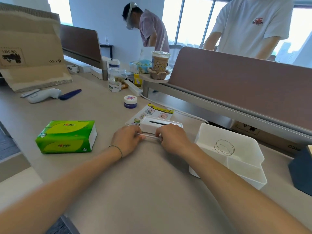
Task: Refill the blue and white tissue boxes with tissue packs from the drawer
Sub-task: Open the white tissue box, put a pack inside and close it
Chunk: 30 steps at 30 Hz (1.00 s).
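Note:
A white tissue box lid (160, 126) with a dark slot lies on the desk in the middle. My left hand (126, 140) and my right hand (172, 141) both grip its near edge, one at each end, fingers curled over the rim. The white box base (236, 159) stands open to the right, with a coiled wire spring inside. A green tissue pack (67, 136) lies on the desk to the left. The corner of a dark blue box (302, 174) shows at the right edge.
Under the lid lies a printed leaflet (157, 112). A small jar (130, 101), a white handheld controller (43, 97), a blue pen (70, 95), a cardboard box (30, 53) and a drink cup (160, 62) stand farther back. Two people stand behind the desk dividers (244, 85).

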Available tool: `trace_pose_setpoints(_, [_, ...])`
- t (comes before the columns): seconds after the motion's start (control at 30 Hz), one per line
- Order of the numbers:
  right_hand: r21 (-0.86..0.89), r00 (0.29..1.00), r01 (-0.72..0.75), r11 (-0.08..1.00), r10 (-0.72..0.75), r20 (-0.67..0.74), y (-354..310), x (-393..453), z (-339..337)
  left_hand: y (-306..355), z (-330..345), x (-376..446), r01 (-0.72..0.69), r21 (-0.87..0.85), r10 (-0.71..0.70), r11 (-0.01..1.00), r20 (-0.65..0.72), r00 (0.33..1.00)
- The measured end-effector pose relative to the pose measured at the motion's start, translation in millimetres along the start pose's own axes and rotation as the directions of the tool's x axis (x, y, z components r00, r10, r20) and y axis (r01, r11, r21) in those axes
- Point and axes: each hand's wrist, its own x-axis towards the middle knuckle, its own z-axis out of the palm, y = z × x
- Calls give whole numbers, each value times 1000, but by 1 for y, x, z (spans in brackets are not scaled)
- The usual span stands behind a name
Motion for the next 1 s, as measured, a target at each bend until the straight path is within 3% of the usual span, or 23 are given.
trace_pose_setpoints(0.23, [-20, 1000, -21, 1000, 21, -19, -1, -4, -3, 6, -7, 1, -29, 29, 25, 999, 124, 992])
trace_pose_setpoints(0.57, [71, 988, 61, 996, -50, -147, -52, 8, -22, 0, -94, -22, -132, 73, 131, 989, 15, 991])
trace_pose_setpoints(0.73, [168, 993, 109, 980, -102, -51, -100, 19, -19, -40, -142, -42, -42, 151, 43, 988, -3, 999])
trace_pose_setpoints(1.0, [271, 972, 190, 944, -219, 81, -162, 47, -8, -117, -183, -60, 152, 281, -193, 948, 122, 974])
